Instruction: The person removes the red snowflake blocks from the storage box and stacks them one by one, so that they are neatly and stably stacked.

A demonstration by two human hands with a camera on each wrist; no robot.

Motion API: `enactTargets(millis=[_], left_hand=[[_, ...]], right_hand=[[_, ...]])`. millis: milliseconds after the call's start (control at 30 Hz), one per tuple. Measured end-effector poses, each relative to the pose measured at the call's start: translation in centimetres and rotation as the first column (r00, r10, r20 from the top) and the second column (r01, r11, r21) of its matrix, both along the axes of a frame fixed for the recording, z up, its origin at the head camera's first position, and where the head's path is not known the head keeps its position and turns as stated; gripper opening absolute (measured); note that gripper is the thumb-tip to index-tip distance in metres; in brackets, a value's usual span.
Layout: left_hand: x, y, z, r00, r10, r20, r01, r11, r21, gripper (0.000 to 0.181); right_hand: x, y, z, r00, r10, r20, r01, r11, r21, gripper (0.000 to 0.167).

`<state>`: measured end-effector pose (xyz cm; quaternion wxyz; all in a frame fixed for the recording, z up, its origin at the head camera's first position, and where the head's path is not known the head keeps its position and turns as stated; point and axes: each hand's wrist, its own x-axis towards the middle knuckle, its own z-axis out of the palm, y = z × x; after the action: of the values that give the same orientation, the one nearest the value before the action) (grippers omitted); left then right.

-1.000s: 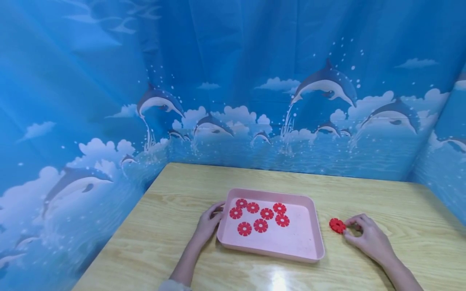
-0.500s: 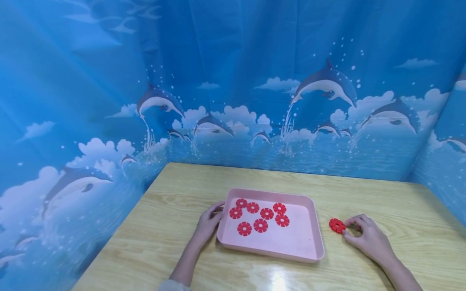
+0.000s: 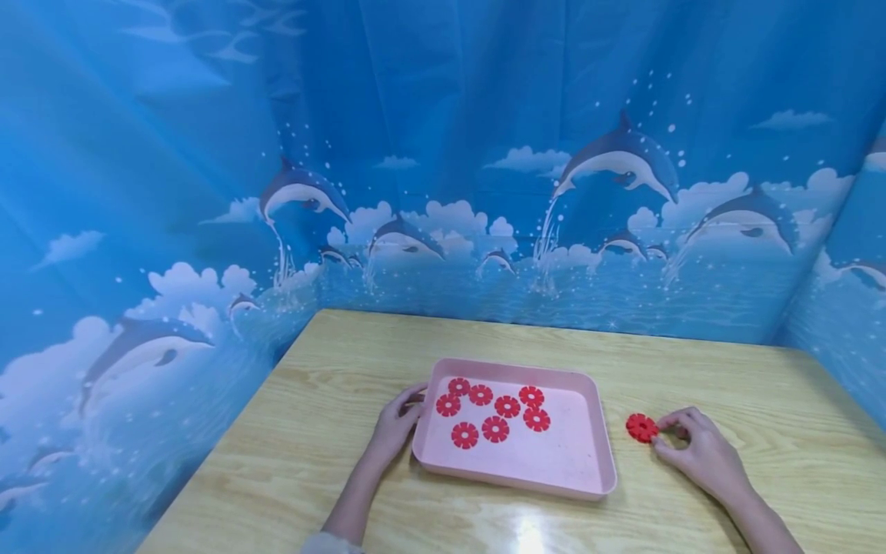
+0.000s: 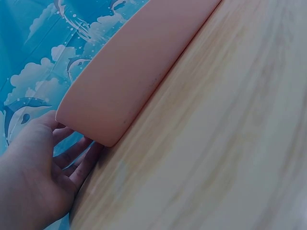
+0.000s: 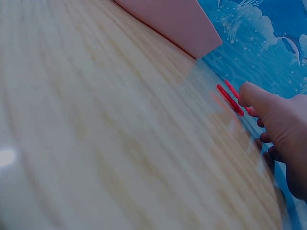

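At the right of the table, my right hand (image 3: pixel 709 458) pinches a red snowflake building disc (image 3: pixel 642 428) between thumb and fingers. In the right wrist view my right hand (image 5: pixel 283 124) has its thumb at the upper of two thin red discs, one close above the other; a lower red disc (image 5: pixel 230 99) sits just over the table. My left hand (image 3: pixel 396 425) touches the left wall of a pink tray (image 3: pixel 515 482) with fairly straight fingers; in the left wrist view its fingers (image 4: pixel 86 163) lie against the tray's end (image 4: pixel 120 86). Several red discs (image 3: pixel 495 429) lie flat in the tray's left and middle part.
The tray stands on a light wood-grain table (image 3: pixel 360 346). A blue curtain (image 3: pixel 443 154) printed with dolphins and clouds rises behind the table and at both sides.
The red disc in my right fingertips tilts slightly, and a second layer shows at its edge. My left hand and the tray have stayed in place.
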<state>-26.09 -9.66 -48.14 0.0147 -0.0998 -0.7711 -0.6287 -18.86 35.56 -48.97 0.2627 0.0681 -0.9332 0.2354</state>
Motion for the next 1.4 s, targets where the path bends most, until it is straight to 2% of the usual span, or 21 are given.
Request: enactTargets(millis=[467,1400], left_hand=[[-0.24,0.07,-0.32,1.000,0.010,-0.004,-0.011,1.000,-0.024,0.037],[-0.31,0.08,-0.25,1.000,0.023,0.011,-0.023,0.999,-0.028,0.036]], right_hand=[[-0.12,0.01,-0.04,1.000,-0.003,0.002,0.003,1.000,0.011,0.025],[0.05,-0.15,0.08,1.000,-0.004,0.018,0.003,1.000,0.018,0.024]])
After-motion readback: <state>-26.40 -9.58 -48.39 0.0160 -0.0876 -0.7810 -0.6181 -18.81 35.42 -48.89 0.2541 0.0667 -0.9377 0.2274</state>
